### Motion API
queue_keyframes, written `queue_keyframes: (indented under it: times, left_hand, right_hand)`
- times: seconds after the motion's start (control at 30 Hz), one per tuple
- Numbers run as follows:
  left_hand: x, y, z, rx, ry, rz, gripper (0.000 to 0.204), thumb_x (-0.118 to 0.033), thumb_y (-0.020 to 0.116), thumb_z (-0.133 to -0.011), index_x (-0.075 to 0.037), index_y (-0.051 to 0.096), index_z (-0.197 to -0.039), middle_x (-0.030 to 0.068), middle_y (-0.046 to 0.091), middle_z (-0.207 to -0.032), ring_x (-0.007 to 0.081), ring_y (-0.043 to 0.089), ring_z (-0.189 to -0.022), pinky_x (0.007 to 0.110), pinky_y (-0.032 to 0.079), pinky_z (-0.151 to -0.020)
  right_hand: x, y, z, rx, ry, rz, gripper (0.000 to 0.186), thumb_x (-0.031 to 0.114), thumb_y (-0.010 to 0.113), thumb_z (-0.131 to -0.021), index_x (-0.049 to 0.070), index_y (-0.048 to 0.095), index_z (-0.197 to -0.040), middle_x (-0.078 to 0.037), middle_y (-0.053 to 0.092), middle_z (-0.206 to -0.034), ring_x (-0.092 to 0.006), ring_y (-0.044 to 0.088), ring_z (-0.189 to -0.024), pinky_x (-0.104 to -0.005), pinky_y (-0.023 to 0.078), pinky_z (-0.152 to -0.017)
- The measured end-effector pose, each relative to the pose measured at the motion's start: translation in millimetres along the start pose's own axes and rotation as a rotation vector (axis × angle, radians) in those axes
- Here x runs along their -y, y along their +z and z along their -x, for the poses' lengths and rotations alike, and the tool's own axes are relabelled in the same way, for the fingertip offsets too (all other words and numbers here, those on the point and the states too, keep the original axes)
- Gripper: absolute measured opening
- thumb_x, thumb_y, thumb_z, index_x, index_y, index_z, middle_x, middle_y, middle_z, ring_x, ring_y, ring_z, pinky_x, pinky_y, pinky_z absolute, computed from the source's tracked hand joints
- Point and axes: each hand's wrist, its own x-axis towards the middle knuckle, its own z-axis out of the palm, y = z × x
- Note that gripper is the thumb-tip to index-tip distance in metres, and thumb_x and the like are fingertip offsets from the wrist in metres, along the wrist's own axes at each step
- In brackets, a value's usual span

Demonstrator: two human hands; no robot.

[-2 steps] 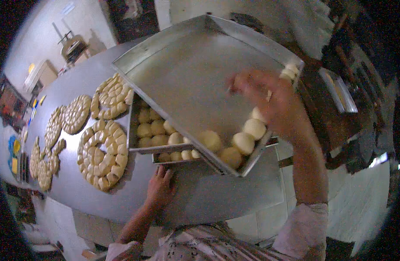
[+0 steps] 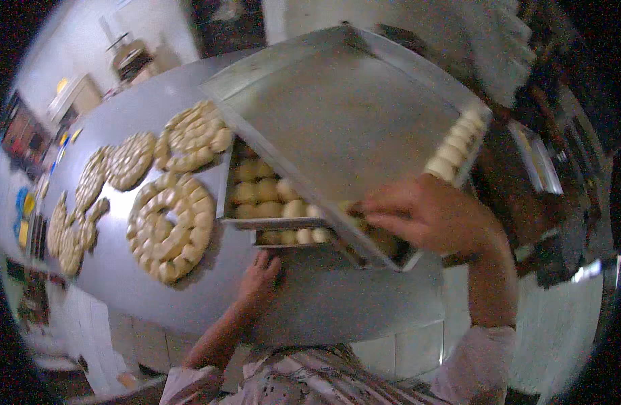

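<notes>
My right hand (image 2: 428, 212) reaches over the near corner of a large, tilted metal tray (image 2: 351, 121). Its fingers are stretched out, somewhat blurred, with the tips at a pale dough ball (image 2: 345, 206) by the tray's left wall. A row of dough balls (image 2: 455, 147) runs along the right wall; those in the near corner are partly hidden by the hand and in shadow. My left hand (image 2: 260, 277) lies on the metal table, fingers extended and holding nothing. Its fingertips are close to the front edge of a lower tray (image 2: 293, 246) with dough balls in it.
Below the big tray, another tray (image 2: 270, 223) holds rows of dough balls. Several ring and spiral shapes made of dough pieces (image 2: 172, 226) lie on the table (image 2: 202, 307) to the left. A narrow metal pan (image 2: 536, 158) stands at the right.
My right hand has swept from the tray's right side toward its near corner, uncovering the row of dough balls there. The whole view has shifted slightly; my left hand stays by the lower tray.
</notes>
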Motion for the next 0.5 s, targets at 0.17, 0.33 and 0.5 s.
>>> queue_keyframes:
  times: [0.17, 0.33, 0.5]
  left_hand:
    - [41, -8, 6, 0.072, -0.059, 0.663, 0.021, -0.017, 0.057, -0.081, -0.004, 0.054, -0.097, 0.0153, 0.053, -0.093, 0.0338, 0.052, -0.088, 0.041, 0.044, -0.074]
    - [171, -155, 59, -0.722, -0.166, 0.425, 0.018, -0.017, 0.054, -0.085, -0.003, 0.060, -0.095, 0.0110, 0.063, -0.087, 0.0223, 0.059, -0.081, 0.033, 0.046, -0.074]
    - [371, -287, 127, -1.183, -0.787, -0.301, 0.029, -0.029, 0.055, -0.082, -0.005, 0.061, -0.099, 0.0139, 0.061, -0.092, 0.0272, 0.057, -0.086, 0.036, 0.044, -0.077]
  right_hand:
    - [46, 15, 8, -0.678, 0.079, 0.295, 0.029, 0.025, 0.052, -0.082, 0.007, 0.057, -0.104, -0.014, 0.052, -0.113, -0.0302, 0.043, -0.113, -0.0452, 0.033, -0.094]
    - [51, 182, -27, -0.396, 0.198, 0.114, 0.037, 0.029, 0.052, -0.083, 0.010, 0.051, -0.113, -0.014, 0.043, -0.123, -0.0326, 0.034, -0.120, -0.0484, 0.026, -0.098]
    - [96, 286, -85, -0.104, 0.271, 0.292, 0.046, 0.033, 0.051, -0.083, 0.013, 0.045, -0.123, -0.014, 0.033, -0.134, -0.0351, 0.025, -0.126, -0.0515, 0.019, -0.101]
